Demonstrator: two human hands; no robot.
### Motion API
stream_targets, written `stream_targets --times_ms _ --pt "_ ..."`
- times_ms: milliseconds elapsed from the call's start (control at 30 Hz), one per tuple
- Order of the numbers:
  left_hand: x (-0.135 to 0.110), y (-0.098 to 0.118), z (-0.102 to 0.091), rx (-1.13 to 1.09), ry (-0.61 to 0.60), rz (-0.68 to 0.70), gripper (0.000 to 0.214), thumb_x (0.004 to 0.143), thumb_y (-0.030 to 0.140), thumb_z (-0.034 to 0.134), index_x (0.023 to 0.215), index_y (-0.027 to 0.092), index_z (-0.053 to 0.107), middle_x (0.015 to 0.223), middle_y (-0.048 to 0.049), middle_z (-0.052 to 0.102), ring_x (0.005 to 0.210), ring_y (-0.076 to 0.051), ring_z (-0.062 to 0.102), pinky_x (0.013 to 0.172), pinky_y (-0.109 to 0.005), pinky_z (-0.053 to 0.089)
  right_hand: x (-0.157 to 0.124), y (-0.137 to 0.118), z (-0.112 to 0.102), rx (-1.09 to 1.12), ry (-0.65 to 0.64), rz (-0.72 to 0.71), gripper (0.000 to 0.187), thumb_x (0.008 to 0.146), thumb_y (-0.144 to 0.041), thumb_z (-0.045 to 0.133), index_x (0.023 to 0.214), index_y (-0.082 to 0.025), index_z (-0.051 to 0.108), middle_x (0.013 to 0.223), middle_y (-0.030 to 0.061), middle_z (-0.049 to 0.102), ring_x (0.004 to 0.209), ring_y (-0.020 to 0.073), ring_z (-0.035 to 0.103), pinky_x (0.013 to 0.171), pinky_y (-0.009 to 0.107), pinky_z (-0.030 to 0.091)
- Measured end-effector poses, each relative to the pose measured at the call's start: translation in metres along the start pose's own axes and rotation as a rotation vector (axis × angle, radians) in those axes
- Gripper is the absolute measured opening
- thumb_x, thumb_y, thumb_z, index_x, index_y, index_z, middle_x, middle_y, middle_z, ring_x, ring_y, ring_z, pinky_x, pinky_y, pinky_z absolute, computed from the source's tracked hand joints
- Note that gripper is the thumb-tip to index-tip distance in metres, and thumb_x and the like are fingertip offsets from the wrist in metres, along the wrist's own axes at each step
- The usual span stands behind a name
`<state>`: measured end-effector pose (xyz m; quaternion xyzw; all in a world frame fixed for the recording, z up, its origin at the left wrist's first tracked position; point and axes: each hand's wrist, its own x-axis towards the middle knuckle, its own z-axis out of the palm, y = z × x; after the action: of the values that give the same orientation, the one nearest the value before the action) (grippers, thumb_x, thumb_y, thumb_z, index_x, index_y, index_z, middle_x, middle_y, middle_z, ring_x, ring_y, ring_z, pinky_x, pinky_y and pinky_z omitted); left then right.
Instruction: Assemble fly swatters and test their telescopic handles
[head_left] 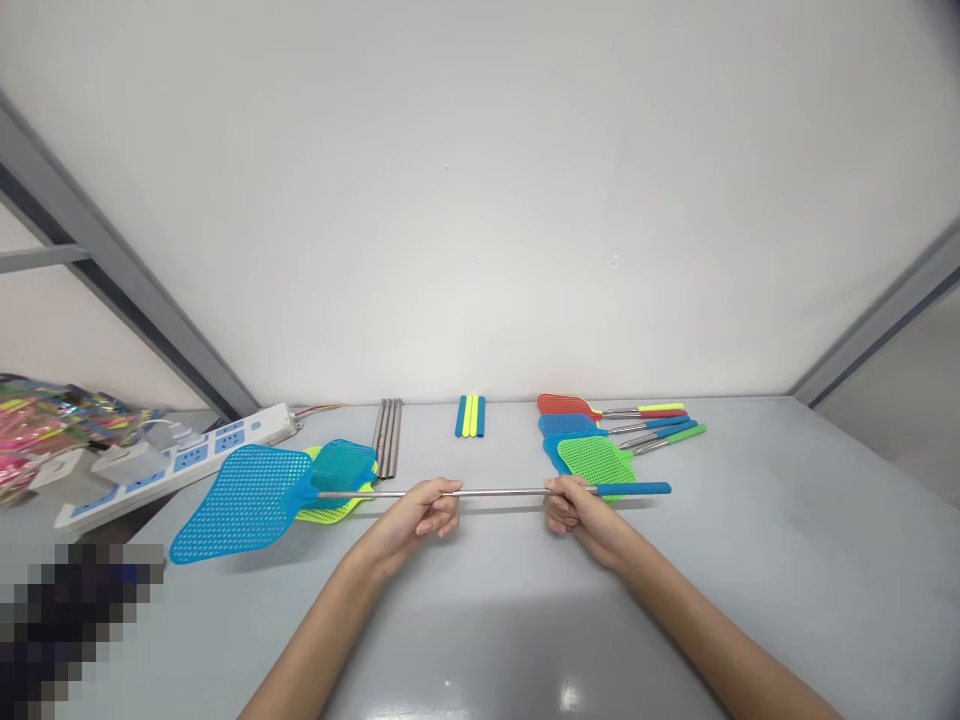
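Observation:
A blue fly swatter (251,500) is held level above the table, its metal rod drawn out long. My left hand (420,515) pinches the rod left of its middle, thumb along the top. My right hand (577,508) grips the rod close to the blue handle (637,489), which sticks out to the right. Beneath the swatter's head side lie a yellow swatter head (330,512) and a teal swatter head (343,468). Behind my right hand is a green fly swatter (596,460) with a short rod.
Several metal rods (387,440) and several blue and yellow handle sleeves (470,416) lie near the wall. Red (562,404) and blue swatters (568,426) are stacked at right. A white power strip (217,450) with plugged-in adapters and colourful plastic packets (45,425) occupy the left.

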<state>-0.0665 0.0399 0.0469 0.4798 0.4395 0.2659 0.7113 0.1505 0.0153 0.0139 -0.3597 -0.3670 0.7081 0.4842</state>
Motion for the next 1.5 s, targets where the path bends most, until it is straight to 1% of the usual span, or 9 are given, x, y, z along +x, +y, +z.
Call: stream_targets --times_ms 167,333,667,833,933,1067,1200,1367,1500 --pt "0.001 -0.006 0.011 -0.03 0.004 0.041 0.036 0.074 0.035 0.038 0.045 0.02 0.023 0.033 0.0071 0.019 0.042 -0.011 0.034 0.052 -0.024 0.03 -0.002 0.003 0.004 0.069 0.004 0.014 0.035 0.072 -0.029 0.047 0.045 -0.019 0.027 0.042 -0.0084 0.016 0.039 0.0064 0.015 0.042 0.023 0.024" --pt "0.002 -0.008 0.02 -0.073 0.001 0.09 0.037 0.075 0.035 0.036 0.044 0.019 0.025 0.032 0.0067 0.022 0.039 -0.009 0.033 0.049 -0.023 0.028 -0.007 0.004 0.01 0.073 -0.055 0.009 0.036 0.073 -0.033 0.047 0.046 -0.019 0.027 0.042 -0.0082 0.016 0.04 0.0065 0.016 0.042 0.023 0.024" --pt "0.004 -0.02 0.039 -0.013 -0.145 0.098 0.039 0.077 0.038 0.035 0.044 0.017 0.035 0.031 0.0054 0.031 0.035 -0.008 0.035 0.046 -0.022 0.029 -0.014 0.02 0.026 0.117 -0.219 0.134 0.034 0.078 -0.035 0.042 0.051 -0.018 0.032 0.043 -0.0076 0.02 0.039 0.0059 0.018 0.042 0.023 0.021" --pt "-0.002 -0.019 0.048 0.021 -0.241 0.116 0.044 0.079 0.039 0.032 0.047 0.014 0.047 0.038 -0.0002 0.046 0.042 -0.012 0.047 0.057 -0.027 0.038 -0.017 0.029 0.031 0.146 -0.247 0.163 0.035 0.077 -0.043 0.041 0.054 -0.017 0.035 0.043 -0.0074 0.023 0.039 0.0054 0.019 0.043 0.022 0.019" --pt "-0.003 -0.019 0.051 -0.038 -0.298 0.106 0.046 0.079 0.04 0.029 0.048 0.013 0.05 0.042 -0.0018 0.049 0.045 -0.015 0.051 0.061 -0.03 0.04 -0.017 0.033 0.032 0.154 -0.244 0.172 0.038 0.076 -0.045 0.04 0.052 -0.016 0.036 0.043 -0.0072 0.023 0.04 0.0055 0.019 0.043 0.022 0.019" --pt "-0.005 -0.019 0.05 -0.093 -0.341 0.089 0.045 0.079 0.037 0.026 0.048 0.013 0.048 0.04 -0.0026 0.048 0.05 -0.017 0.053 0.061 -0.031 0.039 -0.017 0.032 0.032 0.127 -0.23 0.181 0.037 0.075 -0.045 0.043 0.052 -0.016 0.036 0.043 -0.0073 0.023 0.04 0.0055 0.019 0.044 0.022 0.019" --pt "-0.008 -0.013 0.048 -0.106 -0.333 0.037 0.04 0.078 0.036 0.027 0.05 0.015 0.046 0.042 -0.0028 0.051 0.05 -0.016 0.051 0.065 -0.031 0.038 -0.018 0.027 0.032 0.126 -0.182 0.2 0.036 0.074 -0.044 0.044 0.052 -0.017 0.034 0.044 -0.0075 0.021 0.041 0.0058 0.019 0.045 0.023 0.02" --pt "-0.008 -0.01 0.048 -0.098 -0.33 -0.025 0.038 0.077 0.038 0.029 0.052 0.016 0.046 0.043 -0.0017 0.051 0.051 -0.016 0.051 0.072 -0.032 0.037 -0.018 0.022 0.033 0.184 -0.104 0.301 0.035 0.072 -0.039 0.047 0.05 -0.018 0.029 0.043 -0.0079 0.019 0.04 0.0062 0.017 0.044 0.022 0.02" --pt "-0.009 -0.009 0.05 -0.121 -0.326 -0.007 0.039 0.077 0.038 0.03 0.057 0.013 0.051 0.054 -0.0051 0.057 0.055 -0.017 0.053 0.072 -0.033 0.037 -0.018 0.019 0.032 0.201 -0.098 0.325 0.033 0.072 -0.037 0.046 0.049 -0.018 0.031 0.043 -0.0078 0.019 0.041 0.0064 0.017 0.045 0.022 0.021"
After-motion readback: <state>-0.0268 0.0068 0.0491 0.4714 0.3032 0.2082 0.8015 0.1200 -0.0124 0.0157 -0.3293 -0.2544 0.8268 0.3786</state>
